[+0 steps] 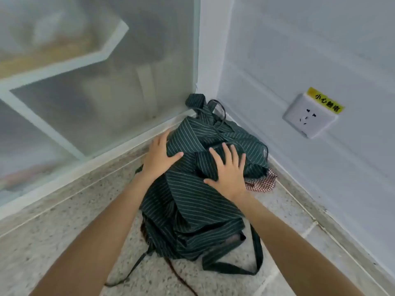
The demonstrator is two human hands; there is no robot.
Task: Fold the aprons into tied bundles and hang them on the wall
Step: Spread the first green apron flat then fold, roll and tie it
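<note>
1. Nearest the camera, a loose strap (241,268) trails off the apron (192,206) across the floor (53,242). I'd gather the straps in before folding, they look like they'd snag or drag otherwise.

2. The apron itself is a crumpled dark green striped heap on the floor, pushed into the corner between the frosted panel (96,82) and the wall (320,50). Looks like the job's barely started: nothing folded, nothing tied. My guess is the move is to pull it out of the corner and spread it flat first.

3. Both forearms reach in from the bottom of frame, angled toward each other.

4. Left hand (159,157) lies on the heap's left side, fingers straight and spread, thumb laid over the cloth. Pressing, not grabbing.

5. Right hand (227,169) rests flat on top, fingers fanned out, holding nothing.

6. A red checked cloth (264,182) pokes out from under the heap on the right, maybe another apron, can't tell.

7. Farther back, a socket (310,116) sits on the wall.
</note>
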